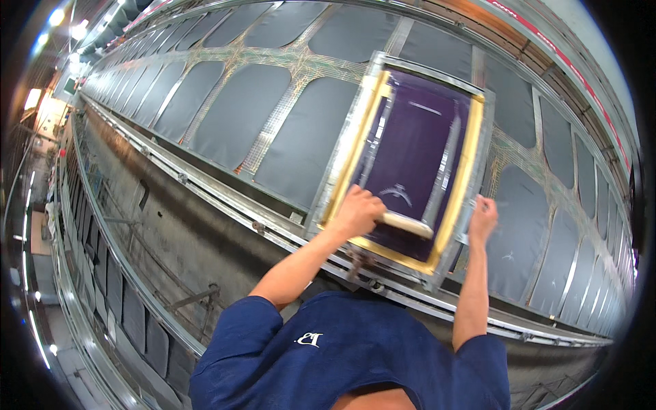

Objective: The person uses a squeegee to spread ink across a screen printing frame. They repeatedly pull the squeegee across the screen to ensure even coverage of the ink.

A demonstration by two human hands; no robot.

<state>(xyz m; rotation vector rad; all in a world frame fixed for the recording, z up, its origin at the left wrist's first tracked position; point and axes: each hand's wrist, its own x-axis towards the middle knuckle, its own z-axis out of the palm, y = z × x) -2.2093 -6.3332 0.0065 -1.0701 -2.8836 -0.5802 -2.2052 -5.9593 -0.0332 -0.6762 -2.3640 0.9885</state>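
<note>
A screen printing frame lies across the long table, its metal rim lined inside with yellow tape. Dark purple mesh fills it, with a pale curved mark near its lower part. My left hand is closed around one end of a squeegee with a pale, wood-coloured handle, which lies across the near part of the mesh. Beside the frame's right edge, my right hand is raised with its fingers curled together. What those fingers hold, if anything, is too blurred to make out.
Dark grey fabric panels cover the long table in rows on both sides of the frame. A metal rail runs along its near edge. At the left, more dark pieces hang along a second rail.
</note>
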